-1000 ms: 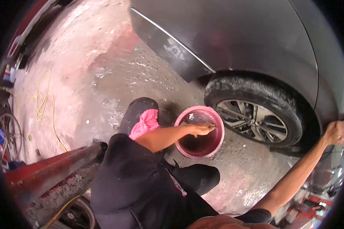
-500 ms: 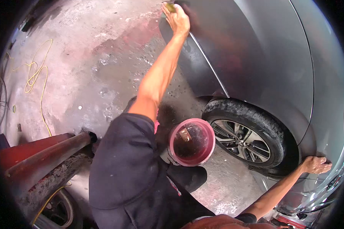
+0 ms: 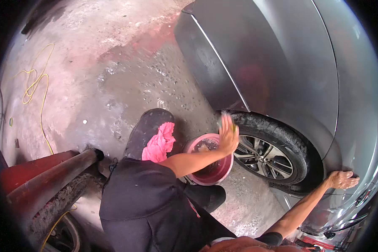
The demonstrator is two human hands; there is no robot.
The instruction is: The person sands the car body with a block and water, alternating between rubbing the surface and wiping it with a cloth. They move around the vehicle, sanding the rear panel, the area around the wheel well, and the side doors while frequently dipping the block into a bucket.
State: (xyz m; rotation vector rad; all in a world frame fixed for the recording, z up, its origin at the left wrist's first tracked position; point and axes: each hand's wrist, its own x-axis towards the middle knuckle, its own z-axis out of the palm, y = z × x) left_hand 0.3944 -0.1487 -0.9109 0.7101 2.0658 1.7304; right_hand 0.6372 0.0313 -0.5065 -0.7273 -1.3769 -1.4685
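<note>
My left hand (image 3: 228, 135), slightly blurred, is over the edge of a pink bucket (image 3: 226, 171). It grips a small yellow-green pad (image 3: 234, 127), mostly hidden by the fingers. Dark water stands in the bucket, and a pale brownish piece (image 3: 204, 148) shows in it. My right hand (image 3: 342, 179) lies flat on the grey car's body (image 3: 298, 54), beyond the wheel, with fingers stretched out. Beside the bucket is the car's wheel (image 3: 264, 157), with its dark tyre and silver spokes. A crumpled pink cloth (image 3: 158, 143) rests on my leg.
Wet concrete floor (image 3: 134, 80) lies along the car's side. A yellow cord (image 3: 43, 109) is loosely coiled on the left. At lower left are a red metal part (image 3: 38, 166) and a thick bar (image 3: 54, 172), with another wheel (image 3: 65, 233) below.
My left hand has come from the far end of the car panel down to the bucket, still with the yellow-green pad. The pink cloth has come into view. My right hand stays on the car.
</note>
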